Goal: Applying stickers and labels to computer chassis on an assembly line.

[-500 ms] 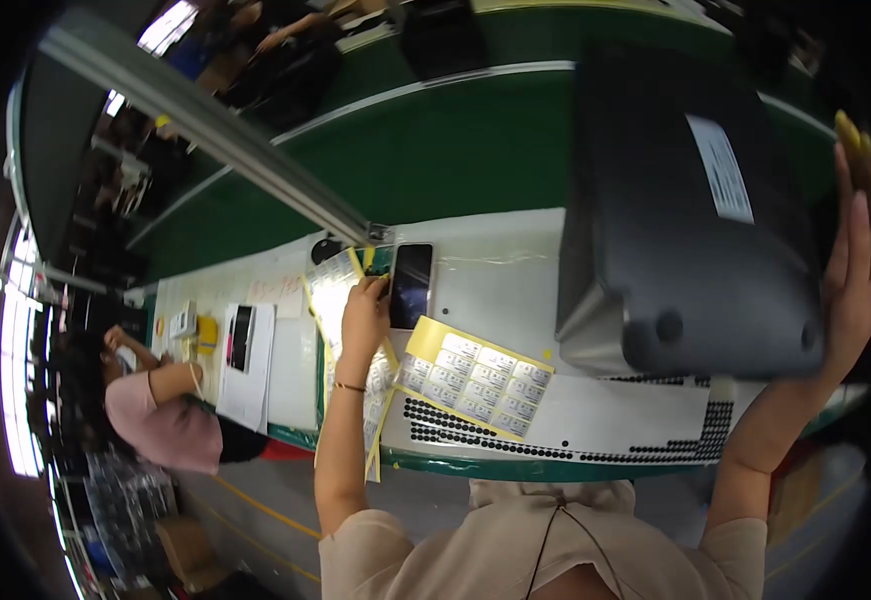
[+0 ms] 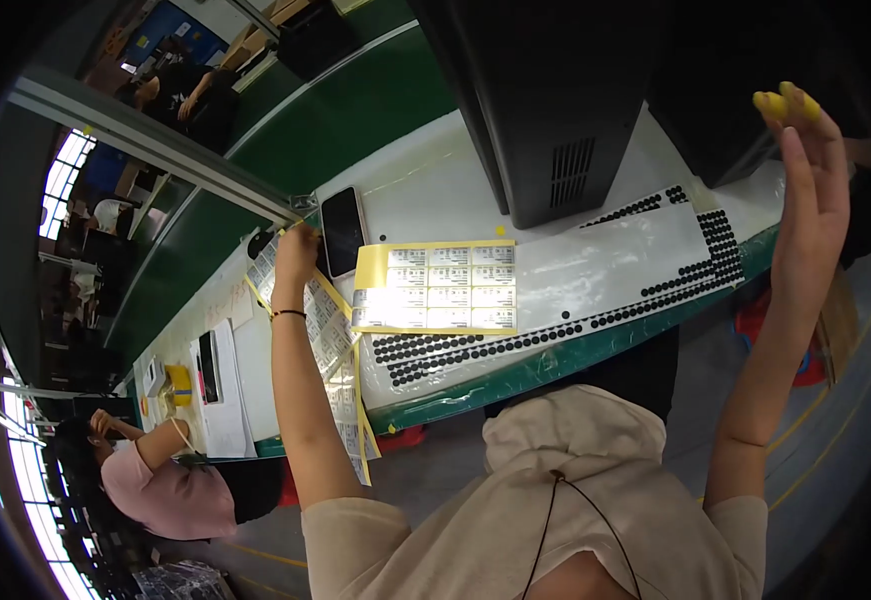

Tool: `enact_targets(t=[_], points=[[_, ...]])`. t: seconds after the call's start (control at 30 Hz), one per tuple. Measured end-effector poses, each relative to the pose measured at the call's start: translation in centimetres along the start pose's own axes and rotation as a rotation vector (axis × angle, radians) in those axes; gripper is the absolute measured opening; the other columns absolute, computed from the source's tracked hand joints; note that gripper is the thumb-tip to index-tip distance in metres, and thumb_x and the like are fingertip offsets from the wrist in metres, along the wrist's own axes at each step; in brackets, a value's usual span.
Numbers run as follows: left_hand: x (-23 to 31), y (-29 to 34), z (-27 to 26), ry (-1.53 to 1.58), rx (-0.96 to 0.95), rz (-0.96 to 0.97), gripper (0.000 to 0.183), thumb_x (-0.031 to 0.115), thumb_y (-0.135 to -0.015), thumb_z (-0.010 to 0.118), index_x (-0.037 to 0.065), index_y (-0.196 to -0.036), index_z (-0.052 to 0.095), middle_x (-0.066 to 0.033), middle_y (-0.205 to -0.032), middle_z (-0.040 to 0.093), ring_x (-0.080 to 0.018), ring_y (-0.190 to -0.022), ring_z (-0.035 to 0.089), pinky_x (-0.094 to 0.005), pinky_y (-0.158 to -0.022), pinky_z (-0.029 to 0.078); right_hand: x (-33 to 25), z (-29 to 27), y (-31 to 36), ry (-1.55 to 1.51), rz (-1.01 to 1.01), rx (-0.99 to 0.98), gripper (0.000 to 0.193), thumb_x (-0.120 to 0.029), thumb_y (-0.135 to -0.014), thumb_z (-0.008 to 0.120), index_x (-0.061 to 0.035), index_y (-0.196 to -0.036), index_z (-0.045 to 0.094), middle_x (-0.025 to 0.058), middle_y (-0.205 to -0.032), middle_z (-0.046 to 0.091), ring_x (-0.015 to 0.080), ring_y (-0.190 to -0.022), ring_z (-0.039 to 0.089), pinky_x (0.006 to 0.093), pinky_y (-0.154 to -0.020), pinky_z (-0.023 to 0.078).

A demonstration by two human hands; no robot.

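Observation:
My right hand (image 2: 813, 185) is raised at the right, fingers stretched, with yellow covers on some fingertips and nothing visible in it. Left of it are a tall black casing (image 2: 610, 130) with a slotted vent and a second dark casing (image 2: 720, 110); the hand appears apart from both. My left hand (image 2: 297, 252) is closed over the upper part of some label sheets (image 2: 335, 340), beside a black-screened phone (image 2: 341, 228). Its fingertips are hidden, so what they grip is unclear. A yellow-edged sheet of silver labels (image 2: 435, 290) lies to the right of that hand.
Near the table's front edge lies a white sheet with rows of black round pads (image 2: 515, 344). A metal post (image 2: 155, 150) slants across the left. A person in a pink top (image 2: 170, 490) sits at far left, near papers with another phone (image 2: 208, 365).
The black casing has gone from tilted, with its underside showing, to standing upright on the table. My right hand has come away from its side. My left hand stays by the label sheets; the view has turned.

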State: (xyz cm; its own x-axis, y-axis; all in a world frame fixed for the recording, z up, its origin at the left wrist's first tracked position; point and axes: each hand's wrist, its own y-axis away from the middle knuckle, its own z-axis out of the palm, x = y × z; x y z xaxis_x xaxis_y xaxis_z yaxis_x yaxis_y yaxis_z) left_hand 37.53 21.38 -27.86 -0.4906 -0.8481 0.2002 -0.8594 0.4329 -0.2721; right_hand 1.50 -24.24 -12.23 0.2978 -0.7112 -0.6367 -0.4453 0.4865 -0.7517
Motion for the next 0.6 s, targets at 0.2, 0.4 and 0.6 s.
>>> enact_targets(t=[0.2,0.4,0.6], points=[[-0.4,1.2,0.7,0.039,0.033,-0.034,0.022,0.013,-0.083,0.064,-0.002,-0.098,0.061,-0.0239,-0.090,0.065,-0.0398,-0.088,0.063,-0.0421,-0.073,0.050,-1.1,1.4,3.4,-0.161,0.036,-0.144,0.029,-0.011,-0.096,0.052,-0.0018,-0.123,0.054,0.0132,-0.115,0.062,0.0208,-0.113,0.057,0.0333,-0.103,0.039],[4.6,2.7,-1.6,0.226,0.224,-0.016,0.014,0.007,-0.087,0.061,-0.002,-0.097,0.056,-0.0176,-0.087,0.061,-0.0322,-0.077,0.060,-0.0365,-0.070,0.048,-0.1,3.9,5.5,-0.194,0.090,-0.284,0.019,-0.003,-0.091,0.055,-0.0017,-0.110,0.056,0.0097,-0.102,0.062,0.0192,-0.102,0.058,0.0346,-0.098,0.042],[21.6,7.9,-7.3,1.289,-0.079,0.169,0.007,0.000,-0.091,0.054,0.000,-0.098,0.053,-0.0052,-0.093,0.054,-0.0110,-0.083,0.052,-0.0235,-0.075,0.043,-1.4,9.0,6.5,-0.195,-0.277,-0.424,0.018,0.001,-0.070,0.074,-0.0031,-0.086,0.066,0.0070,-0.085,0.066,0.0257,-0.079,0.062,0.0380,-0.077,0.052]])
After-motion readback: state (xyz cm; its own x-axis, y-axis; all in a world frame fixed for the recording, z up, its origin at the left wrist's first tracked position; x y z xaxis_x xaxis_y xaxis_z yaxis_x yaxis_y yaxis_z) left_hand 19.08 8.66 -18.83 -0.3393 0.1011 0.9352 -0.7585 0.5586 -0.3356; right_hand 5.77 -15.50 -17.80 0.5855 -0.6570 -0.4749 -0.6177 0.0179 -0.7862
